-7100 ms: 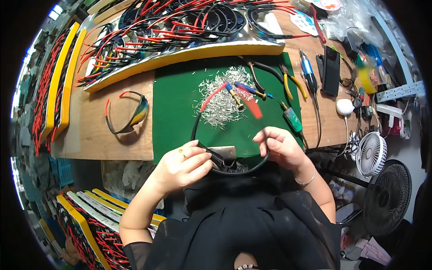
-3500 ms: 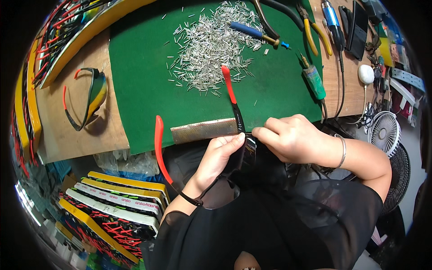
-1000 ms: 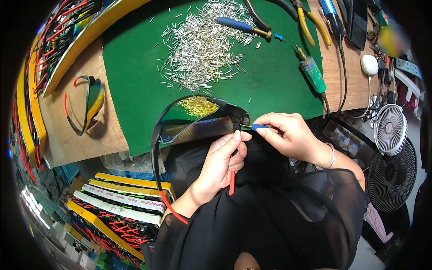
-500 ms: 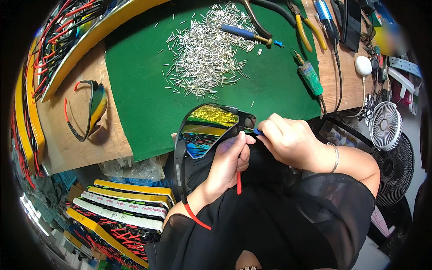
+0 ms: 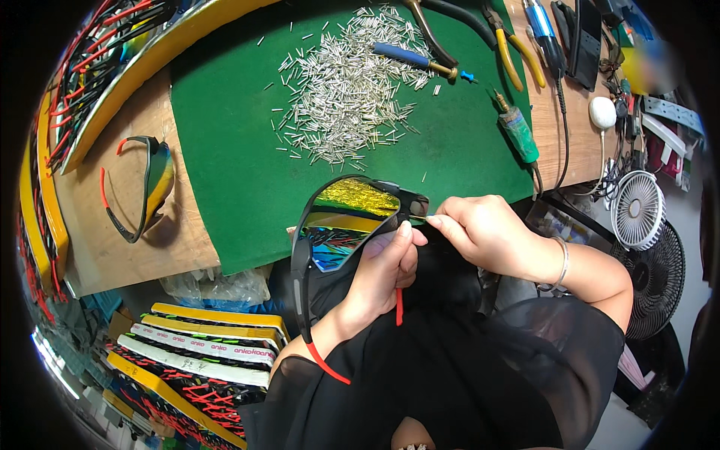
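A pair of wraparound sunglasses [image 5: 352, 196], with a black frame, mirrored yellow-blue lens and red temple tips, is held over the mat's near edge. My left hand [image 5: 382, 266] is closed around its far-side part, thumb near the hinge area. One temple hangs down across my left forearm. Just right of that thumb, my right hand [image 5: 487, 232] pinches a thin metal-shafted tool [image 5: 420, 218] whose tip meets the frame's corner. The fingers hide most of this tool, so its exact kind is unclear.
Silver metal pins [image 5: 341, 97] lie heaped on the green mat [image 5: 225, 150], beside a blue-handled tool [image 5: 405, 56]. Yellow-handled pliers [image 5: 511, 56] and a green-handled corded tool [image 5: 517, 133] lie at right. Other sunglasses [image 5: 159, 176] rest at left, near yellow-edged racks [image 5: 150, 90].
My right hand has turned and its fingers have closed further. The blue end that showed at its fingertips is now hidden. My left hand and the sunglasses stay nearly in place.
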Tool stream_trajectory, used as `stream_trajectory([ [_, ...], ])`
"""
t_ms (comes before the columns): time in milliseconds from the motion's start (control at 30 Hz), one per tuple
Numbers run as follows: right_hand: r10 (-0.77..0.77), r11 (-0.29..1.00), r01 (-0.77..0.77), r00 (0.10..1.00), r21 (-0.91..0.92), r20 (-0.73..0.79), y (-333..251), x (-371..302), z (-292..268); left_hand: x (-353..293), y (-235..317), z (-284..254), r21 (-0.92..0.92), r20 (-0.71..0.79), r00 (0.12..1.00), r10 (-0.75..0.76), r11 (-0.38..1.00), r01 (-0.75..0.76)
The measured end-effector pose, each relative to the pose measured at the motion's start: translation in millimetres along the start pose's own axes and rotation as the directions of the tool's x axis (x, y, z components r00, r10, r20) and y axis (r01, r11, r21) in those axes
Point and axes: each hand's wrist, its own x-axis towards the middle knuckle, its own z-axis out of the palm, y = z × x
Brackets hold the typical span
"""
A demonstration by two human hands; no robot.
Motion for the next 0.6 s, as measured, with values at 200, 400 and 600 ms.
stream_trajectory([
  [200,-0.357,0.866,0.285,0.928,-0.411,-0.108,5.8,-3.5,5.5,-1.4,0.9,0.7,-0.023,0.014,1.000,0.006,1.000,-0.006],
  [400,-0.548,0.744,0.383,0.819,-0.548,-0.172,13.6,-1.5,8.5,-1.6,-0.4,2.0,-0.033,-0.008,1.000,-0.001,0.999,0.000],
  [600,-0.505,0.802,0.352,0.831,-0.482,-0.233,12.0,-0.5,9.1,-0.8,0.2,2.2,-0.010,-0.023,1.000,-0.007,1.000,0.007],
])
